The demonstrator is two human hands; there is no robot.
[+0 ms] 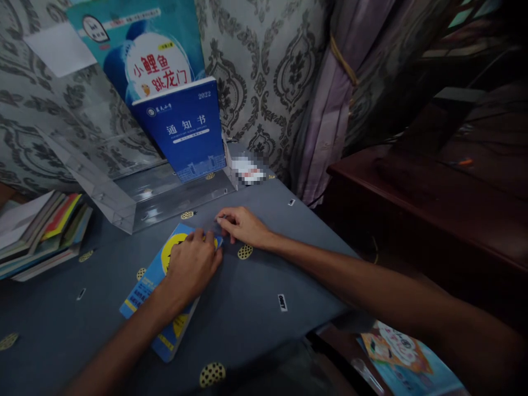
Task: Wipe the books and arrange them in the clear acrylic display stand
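Observation:
A blue and yellow book (142, 294) lies flat and slanted on the grey tabletop. My left hand (193, 261) rests on its upper part, fingers bent over the cover near the top edge. Just right of the book's top corner, my right hand (243, 225) is closed in a pinch; what its fingertips hold, if anything, is too small to make out. Behind them stands a clear acrylic rack (124, 212), with a dark blue booklet (193, 132) and a larger teal book (173, 38) upright in it.
Several stacked books (41, 231) lie at the left. A pixelated white item (249, 169) is beside the rack. Patterned curtains (264, 71) hang behind. A dark red wooden surface (412, 198) is at the right, with a colourful book (406, 357) low at the right.

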